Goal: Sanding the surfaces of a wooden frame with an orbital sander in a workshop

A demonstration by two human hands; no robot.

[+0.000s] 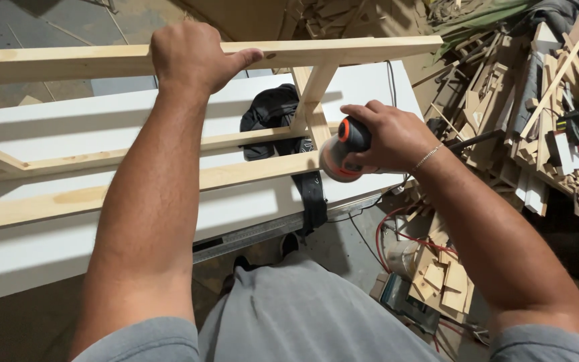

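A pale wooden frame [55, 201] of long rails and short cross pieces stands on a white table [28, 261]. My left hand [192, 55] grips the frame's top rail [343, 48]. My right hand [387, 137] holds a round grey and orange sander [343, 151], with its pad pressed against the right end of a lower rail. A short upright piece [313, 94] joins the top rail to the rails just left of the sander.
A black cloth or bag [273, 110] with a strap lies on the table behind the frame. A heap of wood offcuts [531, 100] fills the right side. Red and black cables [387, 228] and more scraps lie on the floor below the table's right end.
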